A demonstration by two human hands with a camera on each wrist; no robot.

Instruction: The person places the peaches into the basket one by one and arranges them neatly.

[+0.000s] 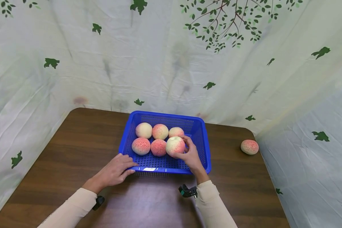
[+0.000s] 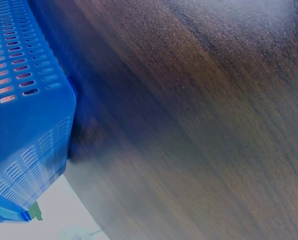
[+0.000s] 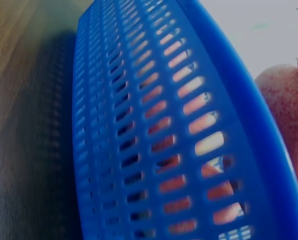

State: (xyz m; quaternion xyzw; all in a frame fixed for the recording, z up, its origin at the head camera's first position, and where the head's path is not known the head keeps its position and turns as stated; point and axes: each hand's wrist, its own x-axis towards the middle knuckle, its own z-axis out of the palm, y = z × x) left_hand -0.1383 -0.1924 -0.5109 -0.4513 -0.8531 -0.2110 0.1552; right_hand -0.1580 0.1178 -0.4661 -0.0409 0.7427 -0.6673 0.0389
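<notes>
A blue plastic basket (image 1: pixel 165 170) with slotted walls holds several pink-and-cream peaches in two rows, among them a red-speckled peach (image 1: pixel 141 146) at front left. My right hand (image 1: pixel 190 155) grips a pale peach (image 1: pixel 174 145) with a pink side, thumb in front and fingers behind, over the basket's right part. That peach (image 3: pixel 284 112) shows above the rim in the right wrist view. At the basket's front left corner my left hand (image 1: pixel 117 170) holds the rim, fingers over it and thumb outside. The left wrist view shows the basket's slotted wall (image 2: pixel 29 125) but not the fingers.
One more peach (image 1: pixel 249 147) lies on the brown wooden table (image 1: pixel 231 190) near its right edge. A pale curtain (image 1: pixel 159 63) with leaf prints hangs behind the table and along its sides. Black wrist cameras (image 1: pixel 187 191) sit on both wrists.
</notes>
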